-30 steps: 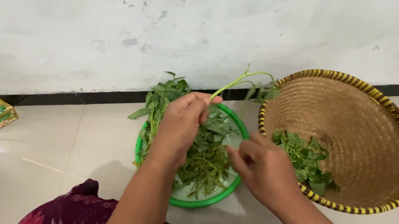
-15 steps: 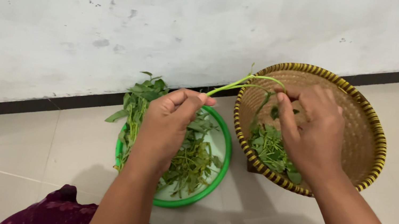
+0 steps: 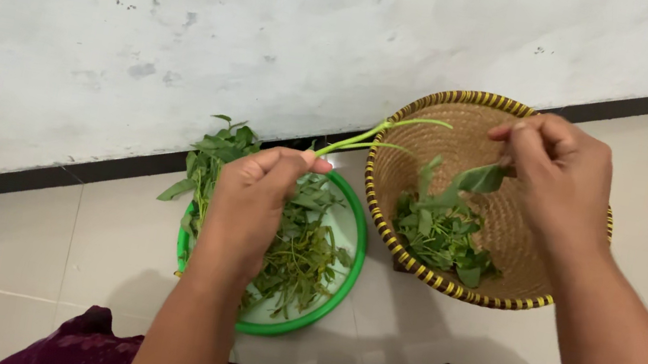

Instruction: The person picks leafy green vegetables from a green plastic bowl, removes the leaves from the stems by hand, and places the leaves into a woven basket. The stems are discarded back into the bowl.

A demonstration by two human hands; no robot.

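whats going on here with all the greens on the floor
A person is working leafy stalks. The left hand grips a bare green stem above a green-rimmed plate piled with greens. The right hand pinches a plucked leaf over a woven basket holding loose leaves.

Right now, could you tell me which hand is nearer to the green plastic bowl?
Left. The left hand hovers over the green plastic bowl, pinching a stem. The right hand holds a leaf over the woven basket, beside the bowl.
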